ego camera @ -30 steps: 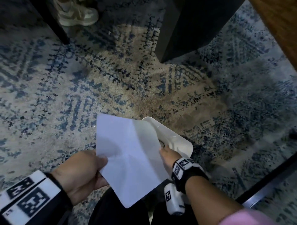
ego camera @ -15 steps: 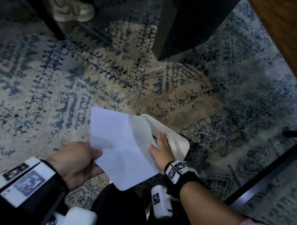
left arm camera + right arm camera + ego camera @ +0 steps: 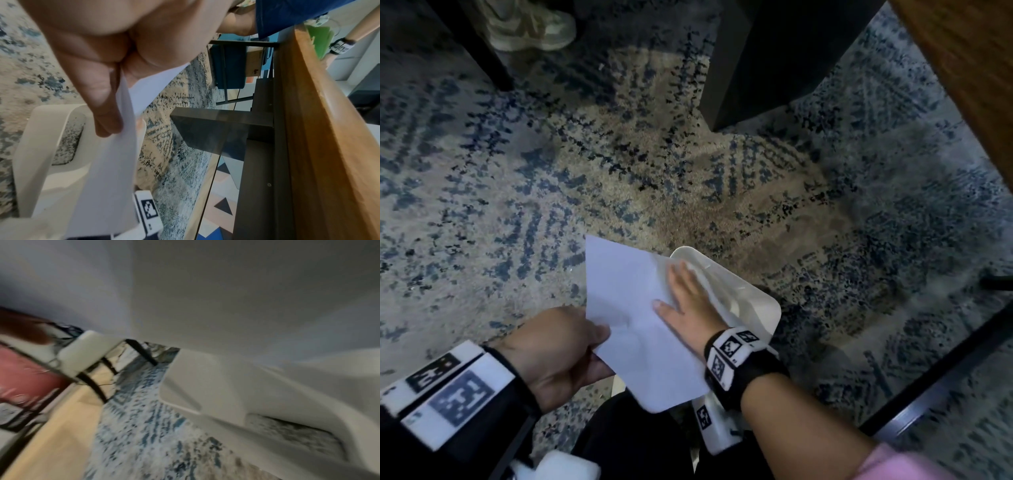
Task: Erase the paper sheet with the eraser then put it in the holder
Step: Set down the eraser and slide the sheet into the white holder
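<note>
Head view alone shows left hand (image 3: pixel 558 346) pinching paper (image 3: pixel 633 308), right hand (image 3: pixel 688 298) flat.

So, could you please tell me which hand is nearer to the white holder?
Right. The right hand lies flat on the paper sheet directly over the white holder; the left hand grips the sheet's opposite edge, off the holder.

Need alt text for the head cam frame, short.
A left hand pinches the edge of a white paper sheet while the right hand lies flat on it, over a white holder standing on a blue-and-beige rug. No eraser is visible.
</note>
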Demonstrator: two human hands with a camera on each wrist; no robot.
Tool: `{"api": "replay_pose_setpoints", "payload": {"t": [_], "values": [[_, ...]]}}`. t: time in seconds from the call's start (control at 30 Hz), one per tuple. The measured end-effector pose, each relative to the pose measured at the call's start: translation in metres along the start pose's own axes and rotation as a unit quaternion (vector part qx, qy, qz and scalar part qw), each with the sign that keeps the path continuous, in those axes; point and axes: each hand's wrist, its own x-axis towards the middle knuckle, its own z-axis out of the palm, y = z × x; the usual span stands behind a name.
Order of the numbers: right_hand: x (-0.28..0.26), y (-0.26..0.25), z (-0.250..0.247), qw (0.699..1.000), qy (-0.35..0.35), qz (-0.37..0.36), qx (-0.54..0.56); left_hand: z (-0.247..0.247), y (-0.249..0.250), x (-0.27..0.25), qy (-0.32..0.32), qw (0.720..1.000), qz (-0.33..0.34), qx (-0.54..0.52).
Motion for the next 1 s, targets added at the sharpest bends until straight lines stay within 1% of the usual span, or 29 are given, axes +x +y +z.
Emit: {"api": "replay_pose_setpoints", "payload": {"t": [0.03, 0.07, 0.1, 0.13, 0.2, 0.23, 0.27, 0.3, 0.33, 0.37, 0.4, 0.43, 0.47, 0.5, 0.53, 0.57, 0.6, 0.63, 0.67, 0.7, 0.73, 0.8, 0.83, 0.87, 0.9, 0.93, 1.0], "values": [[0.002, -0.004, 0.005, 0.999, -0.038, -0.021, 0.031, 0.001, -0.001, 0.001, -0.005, 1.000, 0.003, 0.001], [0.003, -0.001, 0.009, 0.995, -0.068, -0.019, 0.067, 0.001, -0.001, 0.001, -0.008, 1.000, 0.006, 0.004], [0.002, 0.007, 0.010, 0.992, -0.085, 0.011, 0.091, 0.000, -0.001, 0.001, -0.008, 1.000, 0.009, 0.009], [0.002, 0.019, 0.007, 0.989, -0.089, 0.070, 0.097, -0.001, -0.001, 0.000, -0.006, 1.000, 0.013, 0.014], [0.000, 0.042, -0.002, 0.971, -0.078, 0.221, 0.050, -0.005, 0.000, -0.001, 0.001, 1.000, 0.018, 0.021], [-0.003, 0.050, -0.008, 0.961, -0.066, 0.266, 0.023, -0.007, 0.001, -0.002, 0.003, 1.000, 0.019, 0.024], [-0.005, 0.052, -0.012, 0.961, -0.044, 0.272, 0.006, -0.008, 0.001, -0.001, 0.005, 0.999, 0.020, 0.027], [-0.006, 0.050, -0.013, 0.970, -0.013, 0.244, -0.006, -0.008, 0.001, 0.000, 0.006, 0.999, 0.023, 0.031], [-0.009, 0.041, -0.012, 0.982, 0.020, 0.187, -0.014, -0.006, 0.001, 0.002, 0.008, 0.999, 0.027, 0.034], [-0.014, 0.028, -0.009, 0.992, 0.042, 0.116, -0.019, -0.004, 0.000, 0.005, 0.011, 0.999, 0.030, 0.037], [-0.020, 0.012, -0.004, 0.998, 0.046, 0.043, -0.017, -0.001, 0.000, 0.007, 0.013, 0.999, 0.033, 0.042], [-0.026, -0.002, 0.002, 0.999, 0.030, -0.021, -0.006, 0.003, -0.001, 0.011, 0.014, 0.998, 0.033, 0.047], [-0.032, -0.013, 0.009, 0.997, 0.004, -0.069, 0.014, 0.006, 0.000, 0.013, 0.012, 0.998, 0.032, 0.052], [-0.037, -0.018, 0.013, 0.995, -0.020, -0.091, 0.042, 0.009, 0.001, 0.015, 0.010, 0.998, 0.030, 0.056], [-0.040, -0.016, 0.015, 0.994, -0.040, -0.079, 0.068, 0.009, 0.001, 0.016, 0.012, 0.998, 0.031, 0.059], [-0.041, -0.008, 0.014, 0.994, -0.068, -0.035, 0.074, 0.008, 0.002, 0.017, 0.016, 0.997, 0.033, 0.064], [-0.040, 0.001, 0.010, 0.994, -0.099, 0.031, 0.035, 0.007, 0.003, 0.017, 0.018, 0.997, 0.033, 0.068], [-0.038, 0.012, 0.006, 0.987, -0.118, 0.106, -0.035, 0.005, 0.003, 0.018, 0.017, 0.997, 0.034, 0.069], [-0.036, 0.022, 0.000, 0.975, -0.113, 0.167, -0.096, 0.004, 0.003, 0.018, 0.018, 0.996, 0.037, 0.075], [-0.035, 0.027, -0.005, 0.971, -0.086, 0.186, -0.126, 0.003, 0.002, 0.020, 0.016, 0.996, 0.039, 0.083], [-0.035, 0.027, -0.008, 0.979, -0.048, 0.167, -0.107, 0.004, 0.003, 0.019, 0.017, 0.995, 0.041, 0.088], [-0.035, 0.014, -0.005, 0.998, 0.034, 0.060, 0.004, 0.010, 0.003, 0.020, 0.016, 0.994, 0.046, 0.095], [-0.036, 0.004, -0.003, 0.997, 0.051, 0.007, 0.054, 0.013, 0.003, 0.023, 0.010, 0.994, 0.049, 0.094], [-0.037, -0.003, 0.000, 0.995, 0.048, -0.031, 0.086, 0.017, 0.004, 0.021, 0.000, 0.994, 0.049, 0.097], [-0.038, -0.003, 0.003, 0.994, 0.035, -0.046, 0.096, 0.019, 0.006, 0.020, -0.012, 0.994, 0.052, 0.098], [-0.039, 0.002, 0.003, 0.995, 0.018, -0.038, 0.087, 0.018, 0.007, 0.020, -0.011, 0.993, 0.060, 0.101], [-0.042, 0.022, -0.002, 1.000, -0.003, 0.024, 0.020, 0.013, 0.012, 0.013, -0.005, 0.991, 0.073, 0.115]]}}
